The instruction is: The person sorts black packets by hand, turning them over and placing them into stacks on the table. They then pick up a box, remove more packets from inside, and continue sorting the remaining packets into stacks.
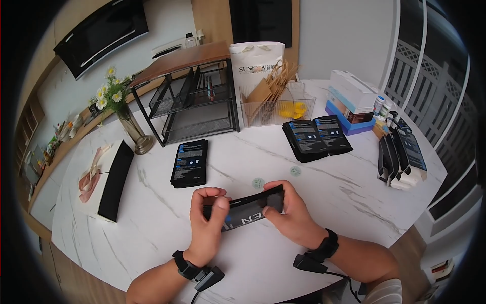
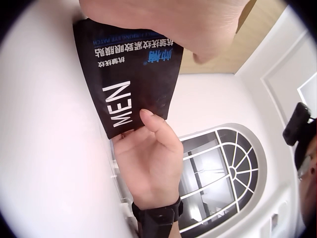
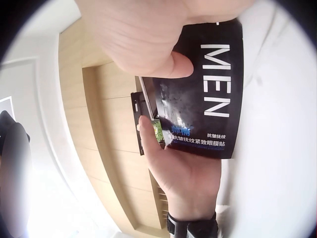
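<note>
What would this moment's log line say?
left fingers: grip MEN eye-patch packet; right fingers: grip its opposite end; packet stacks: on marbled table

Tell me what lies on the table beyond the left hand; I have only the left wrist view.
Observer: The head view shows a stack of printed black packets beyond the left hand.
Operator: And beyond the right hand?
Observer: Two more packet stacks, set side by side.
Operator: Anything just past the black MEN eye-patch pouch?
Observer: Yes, two round pale-green discs, one nearer the pouch, the other farther off to the right.
</note>
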A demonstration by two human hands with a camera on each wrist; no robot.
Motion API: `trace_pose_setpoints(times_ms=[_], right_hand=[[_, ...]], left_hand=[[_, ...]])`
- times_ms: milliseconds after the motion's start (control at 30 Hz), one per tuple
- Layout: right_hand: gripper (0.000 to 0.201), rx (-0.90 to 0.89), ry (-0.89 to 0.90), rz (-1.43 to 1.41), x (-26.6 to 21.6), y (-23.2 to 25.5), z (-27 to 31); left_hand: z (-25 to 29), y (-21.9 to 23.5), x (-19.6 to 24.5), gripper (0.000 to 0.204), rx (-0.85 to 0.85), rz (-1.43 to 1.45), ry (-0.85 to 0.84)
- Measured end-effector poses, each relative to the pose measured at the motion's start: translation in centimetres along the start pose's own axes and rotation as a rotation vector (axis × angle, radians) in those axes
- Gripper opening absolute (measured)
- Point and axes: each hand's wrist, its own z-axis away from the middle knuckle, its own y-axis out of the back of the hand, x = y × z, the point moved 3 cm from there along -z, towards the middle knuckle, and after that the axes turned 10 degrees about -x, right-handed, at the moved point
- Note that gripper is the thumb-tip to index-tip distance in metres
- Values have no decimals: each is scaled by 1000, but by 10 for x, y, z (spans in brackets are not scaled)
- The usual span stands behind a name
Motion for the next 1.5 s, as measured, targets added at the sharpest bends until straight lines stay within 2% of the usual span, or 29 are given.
trace_pose_setpoints(times_ms=[67, 133, 167, 300, 367, 467, 600, 767, 900, 1200, 1267, 1300, 1367, 1400, 1433, 1467, 1500], right_hand=[[40, 28, -9, 32, 5, 2, 0], [38, 48, 22, 52, 2, 4, 0], [37, 62, 52, 73, 1, 6, 0], [33, 81, 121, 131, 2, 9, -3], [32, 73, -7, 70, 6, 10, -3], [24, 131, 41, 45, 16, 9, -5], [25, 116, 43, 59, 17, 10, -5], [28, 113, 49, 156, 15, 11, -5], [30, 114, 52, 102, 11, 8, -3], [38, 78, 78, 93, 15, 13, -9], [35, 32, 37, 53, 6, 15, -10], [35, 32, 41, 54, -2, 17, -9], [31, 34, -75, -3, -15, 22, -7], [31, 29, -69, 0, -19, 22, -7], [31, 94, -75, -45, -20, 25, -7], [32, 159, -81, -91, -23, 27, -6], [34, 179, -100, -150, -27, 29, -4]], left_hand=[[1, -4, 6, 34, -29, -15, 44], [2, -4, 7, 39, -142, -116, -21], [2, -8, 11, 42, -125, -73, -9], [1, -7, 5, 38, -159, -125, -36], [1, -9, 2, 34, -109, -158, 34], [0, -9, 1, 32, -105, -163, 35], [0, -8, -1, 32, -98, -159, 6], [-1, -4, -5, 34, -92, -222, 109], [0, -3, -6, 35, -65, -219, 75], [-5, 1, -6, 38, -132, -258, 110], [-7, -1, -3, 40, -74, 17, 232], [-10, 3, -6, 50, -134, 62, 269], [-10, 3, -10, 54, -72, 45, 231], [-9, 3, -10, 59, -11, 29, 200], [-6, 1, -9, 74, 14, -46, 137], [-5, 1, -6, 74, 16, -47, 127], [-4, -1, 5, 80, -57, -377, -55]])
